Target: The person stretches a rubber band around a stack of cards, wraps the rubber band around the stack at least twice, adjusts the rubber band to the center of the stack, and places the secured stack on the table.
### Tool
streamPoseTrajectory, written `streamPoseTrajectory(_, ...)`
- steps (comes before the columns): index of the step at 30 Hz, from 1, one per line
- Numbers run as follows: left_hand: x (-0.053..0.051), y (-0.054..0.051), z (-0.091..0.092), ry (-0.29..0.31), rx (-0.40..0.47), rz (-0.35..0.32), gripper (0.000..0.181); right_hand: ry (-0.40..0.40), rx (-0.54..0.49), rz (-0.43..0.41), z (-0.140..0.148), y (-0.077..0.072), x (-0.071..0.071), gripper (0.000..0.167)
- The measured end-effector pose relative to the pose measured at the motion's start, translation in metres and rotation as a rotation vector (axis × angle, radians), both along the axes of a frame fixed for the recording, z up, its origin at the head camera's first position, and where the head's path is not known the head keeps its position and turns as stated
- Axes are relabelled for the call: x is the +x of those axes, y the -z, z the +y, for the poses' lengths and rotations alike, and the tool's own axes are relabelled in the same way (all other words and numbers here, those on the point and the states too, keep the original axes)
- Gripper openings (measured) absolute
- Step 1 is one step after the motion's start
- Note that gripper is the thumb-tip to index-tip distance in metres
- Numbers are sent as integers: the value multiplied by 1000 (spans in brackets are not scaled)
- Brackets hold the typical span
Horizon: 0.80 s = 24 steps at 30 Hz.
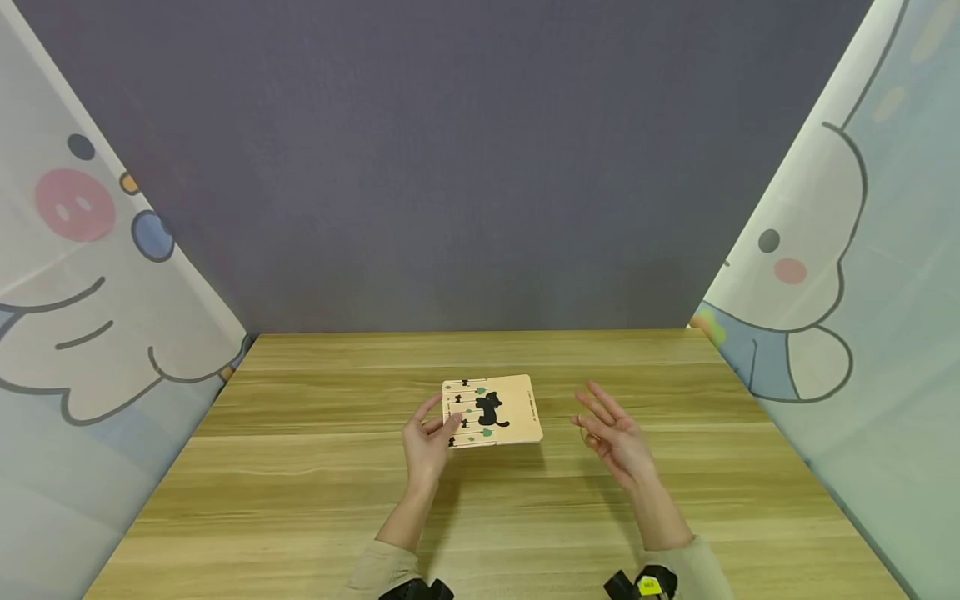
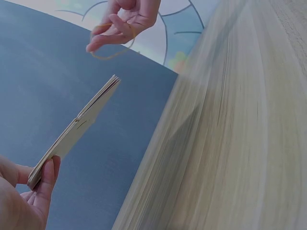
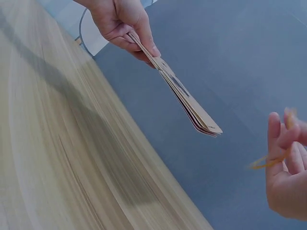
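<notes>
Left hand point(image 1: 426, 450), at eight o'clock of the booklet point(image 1: 495, 408): pinches its near end, thumb uppermost. Right hand point(image 1: 622, 446), at three o'clock: fingers partly spread, holding a looped rubber band point(image 3: 259, 164), clear of the booklet. Booklet raised above the tabletop point(image 1: 300, 500); leaves slightly fanned at its free end. Recommended: firm pinch, leaves squared, loop untwisted. Grey panel point(image 1: 480, 167) beyond, twelve o'clock.
</notes>
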<state>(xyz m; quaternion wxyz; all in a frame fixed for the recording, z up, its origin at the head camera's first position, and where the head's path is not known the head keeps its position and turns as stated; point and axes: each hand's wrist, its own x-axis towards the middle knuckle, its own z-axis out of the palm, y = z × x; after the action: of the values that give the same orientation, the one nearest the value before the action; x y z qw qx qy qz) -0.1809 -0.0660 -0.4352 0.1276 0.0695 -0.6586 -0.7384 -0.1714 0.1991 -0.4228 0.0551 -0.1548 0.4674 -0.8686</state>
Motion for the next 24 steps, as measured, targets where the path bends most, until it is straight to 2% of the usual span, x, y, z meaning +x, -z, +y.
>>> streamPoseTrajectory(5,-1,1,1,-7,-6,0,44,56,21,-3,-5,-1,1,44)
streamPoseTrajectory(9,-3,2,2,-7,-3,-3,44,112,38,-11,-10,-2,2,28)
streamPoseTrajectory(12,-3,2,3,-5,5,-6,44,174,91,-22,-12,-2,2,16)
streamPoseTrajectory(17,-2,1,3,-4,9,-3,44,260,253,-18,-14,-1,2,4)
streamPoseTrajectory(20,-3,1,4,-3,4,6,43,286,335,13,-14,3,0,13)
streamPoseTrajectory(24,-4,1,4,-3,2,10,44,291,375,85,-13,10,-3,26)
